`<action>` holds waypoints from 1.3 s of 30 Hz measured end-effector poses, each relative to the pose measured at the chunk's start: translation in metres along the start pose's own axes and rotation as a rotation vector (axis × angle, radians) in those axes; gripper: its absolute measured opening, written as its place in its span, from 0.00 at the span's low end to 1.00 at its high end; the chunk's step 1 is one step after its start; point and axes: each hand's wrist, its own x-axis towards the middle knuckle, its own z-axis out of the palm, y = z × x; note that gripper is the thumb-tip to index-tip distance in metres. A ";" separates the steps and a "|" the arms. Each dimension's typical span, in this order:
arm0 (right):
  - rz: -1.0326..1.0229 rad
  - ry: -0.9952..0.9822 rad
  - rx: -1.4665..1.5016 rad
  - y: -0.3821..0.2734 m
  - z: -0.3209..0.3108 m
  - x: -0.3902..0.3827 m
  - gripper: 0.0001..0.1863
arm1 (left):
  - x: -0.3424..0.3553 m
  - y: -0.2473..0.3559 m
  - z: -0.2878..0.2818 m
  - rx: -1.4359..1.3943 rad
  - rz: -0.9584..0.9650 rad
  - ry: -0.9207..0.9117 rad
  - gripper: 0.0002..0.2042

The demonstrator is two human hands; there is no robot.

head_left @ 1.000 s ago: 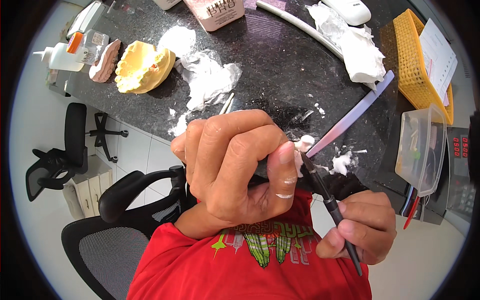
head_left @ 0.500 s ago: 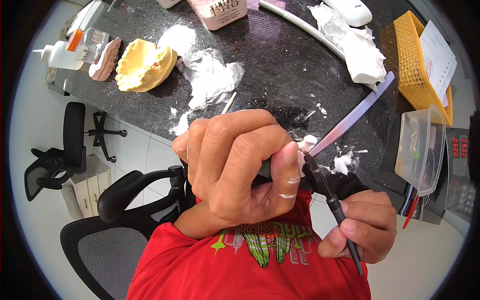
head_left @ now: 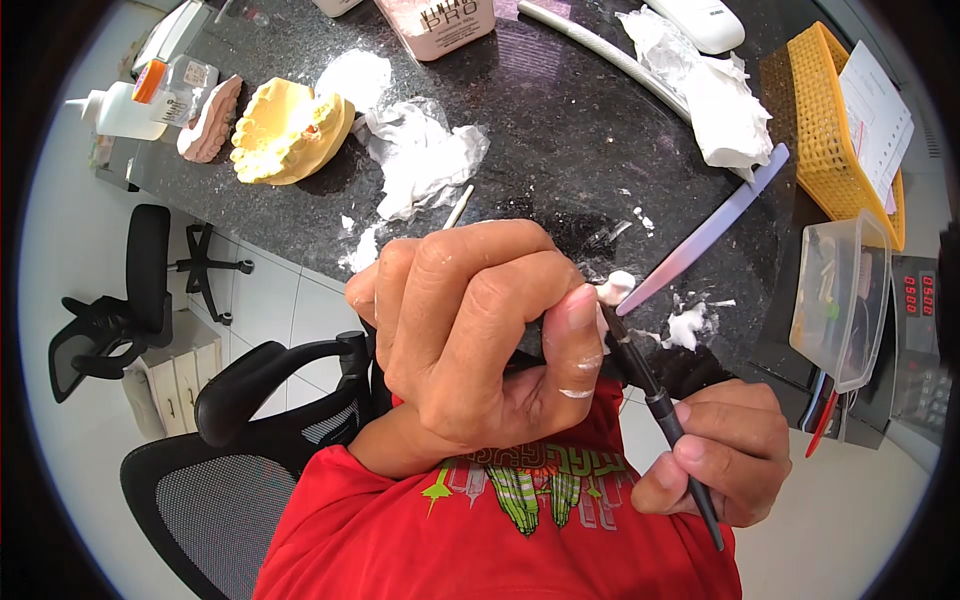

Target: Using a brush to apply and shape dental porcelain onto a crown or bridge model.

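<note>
My left hand (head_left: 480,330) is closed in a pinch, thumb against bent fingers, with white residue on the thumb. A small white, tooth-like piece (head_left: 618,287) shows at its fingertips; the grip itself is partly hidden. In my right hand (head_left: 725,455) is a slim black pen-shaped tool (head_left: 655,395), pinched between thumb and fingers. Its tip points up and left, close by the white piece; whether they touch I cannot tell. A thin pale stick (head_left: 459,207) shows beyond my left knuckles, its lower end hidden.
On the dark speckled table (head_left: 560,130) lie a purple-pink flat strip (head_left: 710,225), white crumbs (head_left: 687,325), crumpled tissue (head_left: 425,155) and a grey hose (head_left: 600,55). A yellow dental cast (head_left: 290,130) stands left; a yellow basket (head_left: 825,120) and clear plastic box (head_left: 840,310) stand right.
The black tool's tip has moved slightly up and left, nearer the white piece. My right hand has shifted a little left; my left hand stays almost still.
</note>
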 end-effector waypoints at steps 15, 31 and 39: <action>0.026 0.004 -0.015 -0.001 -0.001 0.003 0.09 | 0.000 0.003 0.000 0.003 -0.018 -0.013 0.06; 0.004 0.008 -0.013 0.000 -0.001 0.000 0.09 | 0.001 0.001 -0.001 0.009 -0.005 -0.019 0.06; 0.008 0.032 -0.044 -0.002 0.002 0.001 0.09 | 0.000 0.001 -0.001 0.013 -0.008 -0.019 0.07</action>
